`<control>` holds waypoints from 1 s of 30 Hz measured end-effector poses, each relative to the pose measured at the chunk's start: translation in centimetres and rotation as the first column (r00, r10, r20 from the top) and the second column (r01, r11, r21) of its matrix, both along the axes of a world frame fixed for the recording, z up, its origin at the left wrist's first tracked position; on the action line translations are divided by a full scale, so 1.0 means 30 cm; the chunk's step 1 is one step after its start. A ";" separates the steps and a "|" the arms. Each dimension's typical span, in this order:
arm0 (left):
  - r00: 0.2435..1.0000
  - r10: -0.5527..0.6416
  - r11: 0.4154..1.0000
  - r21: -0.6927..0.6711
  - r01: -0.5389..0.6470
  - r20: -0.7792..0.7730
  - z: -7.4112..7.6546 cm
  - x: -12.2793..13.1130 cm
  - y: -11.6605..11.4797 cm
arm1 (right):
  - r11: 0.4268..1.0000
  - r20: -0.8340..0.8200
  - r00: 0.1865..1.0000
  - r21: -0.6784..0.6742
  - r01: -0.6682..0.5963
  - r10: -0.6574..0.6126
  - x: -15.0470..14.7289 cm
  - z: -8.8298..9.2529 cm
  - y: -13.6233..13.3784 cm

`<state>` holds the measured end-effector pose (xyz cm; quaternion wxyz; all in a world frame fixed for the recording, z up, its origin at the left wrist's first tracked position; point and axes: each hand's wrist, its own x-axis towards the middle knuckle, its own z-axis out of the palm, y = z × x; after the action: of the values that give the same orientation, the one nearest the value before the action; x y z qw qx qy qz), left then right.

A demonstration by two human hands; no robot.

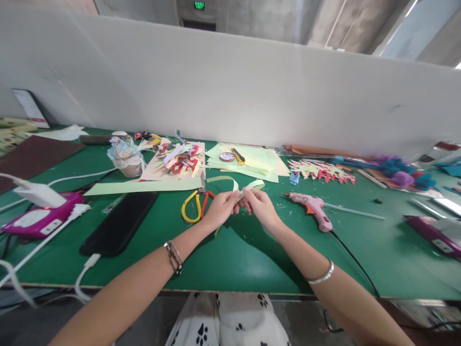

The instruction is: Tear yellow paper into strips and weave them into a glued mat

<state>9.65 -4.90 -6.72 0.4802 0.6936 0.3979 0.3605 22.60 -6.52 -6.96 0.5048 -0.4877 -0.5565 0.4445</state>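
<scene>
Left hand (221, 207) and right hand (261, 205) are held close together over the table, fingertips of each pinching a narrow pale-green paper strip (256, 184), apparently for close control of a short length; the strip curves up past the fingers. Beneath, the green table (237, 269) bears the remaining items. Pale-green sheets (252, 170) lie stacked at the back, beyond the hands. Left of these, a pink sheet (153, 170) carries a heap of coloured paper scraps (182, 161), seemingly serving as a tray. Glue gun (315, 205), lying just right of the hands, is presumably placed for reach. Wrapped pot (130, 169), back left: contents too indistinct to identify. Scissors (198, 202) lie beside the left hand, likely for similar access.
</scene>
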 end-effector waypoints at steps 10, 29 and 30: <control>0.993 0.110 0.993 -0.039 -0.108 0.050 0.013 -0.002 -0.004 | 0.999 0.041 0.999 0.015 0.035 -0.035 -0.003 0.004 -0.005; 0.992 0.120 0.992 -0.033 -0.119 0.041 0.010 -0.003 -0.004 | 0.999 0.032 0.999 0.027 0.027 -0.028 -0.001 -0.006 -0.005; 0.995 0.095 0.995 -0.034 -0.094 0.029 0.011 -0.002 -0.005 | 0.999 0.013 0.999 0.025 0.047 -0.048 0.000 -0.005 -0.004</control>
<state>9.58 -5.07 -6.38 0.4800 0.6603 0.4287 0.3870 22.61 -6.64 -7.10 0.5174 -0.4976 -0.5536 0.4222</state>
